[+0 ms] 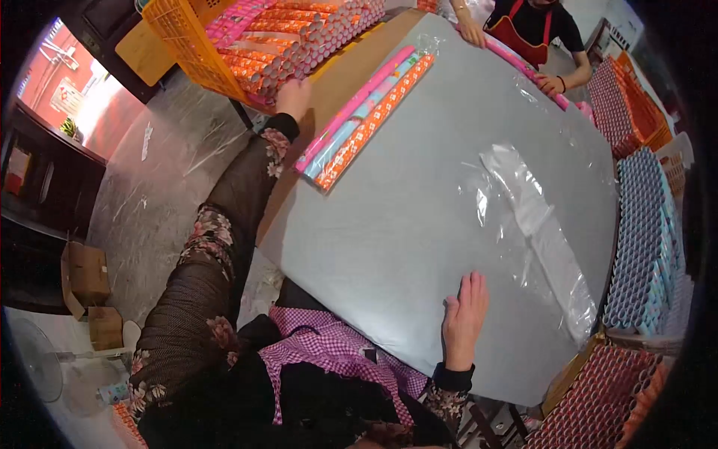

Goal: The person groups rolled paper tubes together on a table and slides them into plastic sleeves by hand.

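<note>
My left hand [294, 99] reaches to the near end of a pile of orange and pink wrapping paper rolls [288, 52] in an orange crate [168, 41]; its fingers are partly hidden, so a grip on a roll cannot be made out. My right hand [464, 318] lies flat and open on the grey tabletop [381, 247], holding nothing. Between them, farther up the table, a pack of three rolls [366, 112], pink, blue and orange, lies in clear plastic. To the right of my right hand is a stack of clear plastic bags [535, 224].
Across the table a person in a red apron [520, 37] holds a pink roll [516, 60] with both hands. Stacked blue rolls [636, 247] and red rolls [598, 396] border the table's right side. Cardboard boxes [88, 277] and a fan [37, 363] stand at left.
</note>
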### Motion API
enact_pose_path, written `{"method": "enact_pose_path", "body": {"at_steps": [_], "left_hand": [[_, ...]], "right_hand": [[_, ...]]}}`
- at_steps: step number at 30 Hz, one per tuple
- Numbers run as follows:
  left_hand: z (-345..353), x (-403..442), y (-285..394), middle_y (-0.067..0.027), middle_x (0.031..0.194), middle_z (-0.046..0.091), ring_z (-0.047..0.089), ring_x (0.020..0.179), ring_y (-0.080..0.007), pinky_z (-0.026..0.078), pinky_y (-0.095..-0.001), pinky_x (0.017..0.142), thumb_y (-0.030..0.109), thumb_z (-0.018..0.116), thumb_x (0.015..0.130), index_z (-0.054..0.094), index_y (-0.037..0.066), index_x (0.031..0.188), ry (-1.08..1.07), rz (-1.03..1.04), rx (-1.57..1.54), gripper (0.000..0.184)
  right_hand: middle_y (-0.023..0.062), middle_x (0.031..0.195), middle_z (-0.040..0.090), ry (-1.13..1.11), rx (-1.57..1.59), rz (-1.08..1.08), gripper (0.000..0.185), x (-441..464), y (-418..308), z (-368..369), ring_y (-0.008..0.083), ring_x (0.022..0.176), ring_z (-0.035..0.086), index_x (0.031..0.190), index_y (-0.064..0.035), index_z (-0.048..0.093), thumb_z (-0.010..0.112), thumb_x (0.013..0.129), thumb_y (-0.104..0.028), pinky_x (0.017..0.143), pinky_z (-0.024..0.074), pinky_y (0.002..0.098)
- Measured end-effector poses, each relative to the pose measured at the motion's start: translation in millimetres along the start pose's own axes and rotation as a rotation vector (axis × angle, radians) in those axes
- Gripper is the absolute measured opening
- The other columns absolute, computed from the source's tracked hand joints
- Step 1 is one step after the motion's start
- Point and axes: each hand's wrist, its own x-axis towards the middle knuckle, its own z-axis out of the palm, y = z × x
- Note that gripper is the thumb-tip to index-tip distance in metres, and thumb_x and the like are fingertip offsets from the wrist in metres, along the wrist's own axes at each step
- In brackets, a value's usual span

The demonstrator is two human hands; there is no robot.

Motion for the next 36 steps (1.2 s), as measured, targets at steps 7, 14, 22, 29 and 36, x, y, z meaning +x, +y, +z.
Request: {"method": "enact_pose_path", "body": {"at_steps": [7, 14, 22, 29, 36], "left_hand": [[-18.5, 24.7, -25.7, -0.0239, 0.085, 0.068, 0.067, 0.085, -0.0391, 0.052, -0.0522, 0.078, 0.026, 0.054, 0.09, 0.07, 0.0, 0.082, -0.106, 0.253, 0.445, 0.032], [3.6, 70.5, -28.0, -0.0032, 0.084, 0.064, 0.057, 0.091, -0.021, 0.042, -0.0338, 0.08, 0.017, 0.057, 0.084, 0.072, 0.011, 0.079, -0.138, 1.04, 1.225, 0.017], [16.2, 89.3, -36.1, 0.0021, 0.088, 0.063, 0.054, 0.096, -0.0193, 0.035, -0.0349, 0.086, 0.023, 0.059, 0.085, 0.075, 0.018, 0.081, -0.266, 1.122, 1.545, 0.017], [19.8, 92.9, -41.7, 0.0031, 0.081, 0.062, 0.054, 0.094, -0.0181, 0.036, -0.034, 0.086, 0.023, 0.06, 0.08, 0.073, 0.018, 0.073, -0.264, 1.157, 1.429, 0.015], [9.0, 95.6, -33.4, 0.002, 0.08, 0.06, 0.054, 0.094, -0.0176, 0.038, -0.031, 0.085, 0.021, 0.061, 0.078, 0.07, 0.016, 0.07, -0.25, 1.277, 1.264, 0.014]], "right_hand": [[0.0248, 0.147, 0.04, -0.12, 0.02, 0.069, 0.048, 2.0, 2.8, 0.3, 0.0454, 0.137, 0.035, 0.136, 0.0033, 0.046, 0.054, 0.094, -0.018, 0.114, 0.025, 0.0544], [0.0244, 0.147, 0.042, -0.113, 0.002, 0.062, 0.044, 1.3, 0.5, -3.1, 0.0453, 0.136, 0.037, 0.137, 0.0037, 0.047, 0.047, 0.1, -0.02, 0.112, 0.0281, 0.0531], [0.0249, 0.145, 0.045, -0.114, 0.004, 0.052, 0.043, 1.9, 7.5, -2.1, 0.0475, 0.134, 0.04, 0.136, 0.003, 0.049, 0.046, 0.102, -0.024, 0.11, 0.0301, 0.0562], [0.0245, 0.144, 0.045, -0.1, -0.002, 0.046, 0.044, 1.5, 8.9, -1.5, 0.0463, 0.135, 0.039, 0.134, 0.0033, 0.05, 0.048, 0.101, -0.025, 0.11, 0.0296, 0.058], [0.0243, 0.144, 0.044, -0.118, 0.013, 0.073, 0.042, 1.0, 8.8, -2.1, 0.0453, 0.136, 0.038, 0.132, 0.0027, 0.051, 0.047, 0.102, -0.027, 0.111, 0.0278, 0.0577]]}}
